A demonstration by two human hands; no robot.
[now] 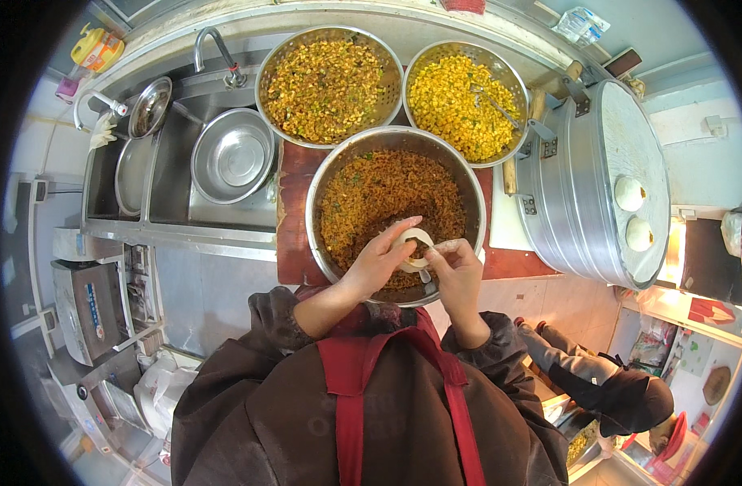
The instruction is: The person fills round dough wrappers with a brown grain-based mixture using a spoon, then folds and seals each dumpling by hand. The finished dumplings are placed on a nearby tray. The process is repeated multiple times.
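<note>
Over a large steel bowl [479,200] of brown, rice-like filling [389,182], I hold a round of white dough [417,233] with dark filling in its middle. My left hand [377,258] cups the dough from the left, its thumb by the filling. The fingers of my right hand [456,264] pinch the dough's right edge. Below the dough, part of a metal utensil [425,277] shows in the bowl; the rest of it is hidden. Two filled white buns [630,194] sit apart on the top of a stacked metal steamer [574,182] to the right.
Behind the bowl stand a steel colander of chopped mixed filling [325,85] and another of yellow filling [462,100] with a spoon [498,106]. A double sink [182,228] with a steel basin [232,158] is at left. Another person [613,389] bends at the lower right.
</note>
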